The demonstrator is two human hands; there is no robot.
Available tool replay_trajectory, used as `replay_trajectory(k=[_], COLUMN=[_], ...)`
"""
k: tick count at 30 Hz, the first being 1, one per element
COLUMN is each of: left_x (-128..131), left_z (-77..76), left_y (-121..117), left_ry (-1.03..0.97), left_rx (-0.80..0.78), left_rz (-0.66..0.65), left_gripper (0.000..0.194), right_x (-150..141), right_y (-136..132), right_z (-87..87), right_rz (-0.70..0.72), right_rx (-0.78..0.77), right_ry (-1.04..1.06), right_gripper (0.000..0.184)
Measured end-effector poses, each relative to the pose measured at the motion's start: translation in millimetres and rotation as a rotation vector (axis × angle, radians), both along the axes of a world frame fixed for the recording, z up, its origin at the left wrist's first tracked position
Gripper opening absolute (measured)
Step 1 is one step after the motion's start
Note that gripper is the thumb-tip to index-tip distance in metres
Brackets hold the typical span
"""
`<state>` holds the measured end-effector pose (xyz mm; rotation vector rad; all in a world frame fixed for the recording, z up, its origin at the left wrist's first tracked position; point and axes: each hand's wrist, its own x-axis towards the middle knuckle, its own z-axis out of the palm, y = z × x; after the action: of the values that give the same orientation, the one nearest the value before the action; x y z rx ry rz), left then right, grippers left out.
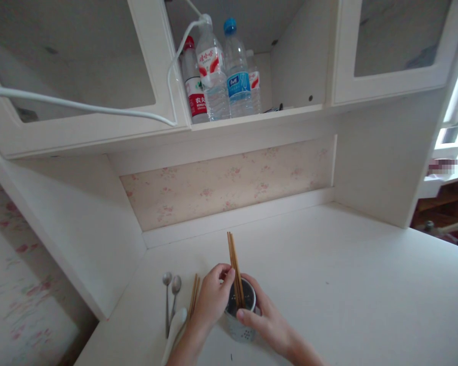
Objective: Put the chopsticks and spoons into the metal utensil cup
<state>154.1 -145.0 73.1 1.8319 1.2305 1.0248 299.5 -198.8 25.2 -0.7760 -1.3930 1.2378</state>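
A light-coloured utensil holder point(241, 330) with small holes in its wall stands on the white desk. Wrapped around its right side and rim is my right hand point(261, 312), fingers closed on it. Several wooden chopsticks point(235, 259) lean upright inside the holder. My left hand point(217, 292) pinches the chopsticks above the rim, thumb and fingertips together. Left of that hand, two metal spoons point(175, 287) lie on the desk beside a white spoon point(177, 325). More chopsticks point(194, 295) lie there, partly hidden by my left hand and forearm.
Several plastic bottles point(238, 76) stand on the shelf point(259, 118) above the desk. A white cable point(99, 108) hangs across the left cabinet door. Side panels bound the white desk point(328, 269) left and right, with a flowered back wall point(229, 180).
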Motion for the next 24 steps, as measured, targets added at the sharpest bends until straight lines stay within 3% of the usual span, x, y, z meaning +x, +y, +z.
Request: replay_trajectory(k=[6, 10, 14, 18, 20, 22, 24], left_x=[-8, -18, -16, -4, 1, 4, 4], left_z=[-8.0, -24.0, -39.0, -45.3, -47.7, -50.8, -53.6], left_y=[-20, -38, -45, -45, -46, -47, -47], left_ry=[-0.238, -0.461, -0.597, -0.595, -0.588, -0.622, -0.672], left_rx=[-0.173, -0.261, -0.315, -0.206, -0.183, -0.185, -0.205], left_rz=[-0.017, -0.162, -0.301, -0.276, -0.226, -0.208, -0.216], left_gripper=[0.056, 0.080, 0.103, 0.084, 0.074, 0.072, 0.073], right_x=[1, 1, -1, -2, -3, -9, -21], right_y=[-1, -1, -2, -3, -6, -11, -20], right_z=[-2.7, -3.9, -7.4, -17.7, -18.0, -8.0, 13.6], right_rz=[0.010, 0.018, -0.013, -0.042, -0.155, -0.441, -0.726], right_rx=[0.013, 0.012, -0.090, -0.175, -0.151, -0.041, 0.158], right_ry=[0.008, -0.013, -0.021, -0.056, -0.100, -0.180, -0.317], right_gripper=[0.071, 0.068, 0.064, 0.064, 0.063, 0.058, 0.045])
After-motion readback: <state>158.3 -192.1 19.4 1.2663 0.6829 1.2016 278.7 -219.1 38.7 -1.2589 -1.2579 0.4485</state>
